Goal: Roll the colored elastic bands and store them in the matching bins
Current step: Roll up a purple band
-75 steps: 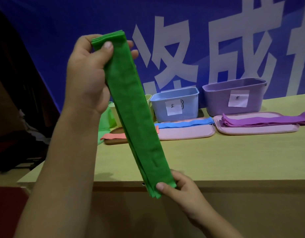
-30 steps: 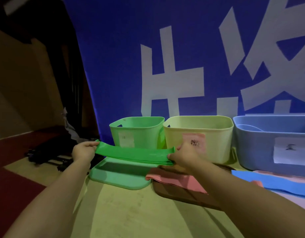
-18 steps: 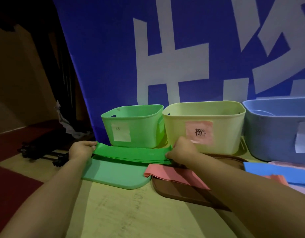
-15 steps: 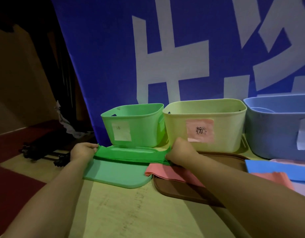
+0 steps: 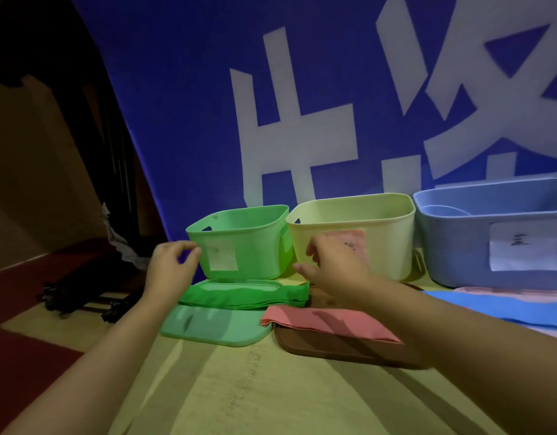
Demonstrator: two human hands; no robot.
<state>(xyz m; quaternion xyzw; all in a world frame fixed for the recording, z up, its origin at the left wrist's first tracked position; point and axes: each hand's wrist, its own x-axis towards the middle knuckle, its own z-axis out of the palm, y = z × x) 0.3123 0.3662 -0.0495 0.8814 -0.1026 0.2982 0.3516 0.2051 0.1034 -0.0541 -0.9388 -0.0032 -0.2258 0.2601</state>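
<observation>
Both my left hand (image 5: pixel 172 271) and right hand (image 5: pixel 332 265) have let go, fingers loosely spread, leaving the folded green band (image 5: pixel 244 297) on its green tray (image 5: pixel 214 329); rolling comes next, I judge.

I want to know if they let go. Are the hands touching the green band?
Apart. Head view: left hand and right hand are raised above the green band.

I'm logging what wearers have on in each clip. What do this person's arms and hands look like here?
Both forearms are bare as far as the frame shows, with no sleeves in view. The left hand and right hand wear no gloves; no rings, watch or markings are visible.
</observation>
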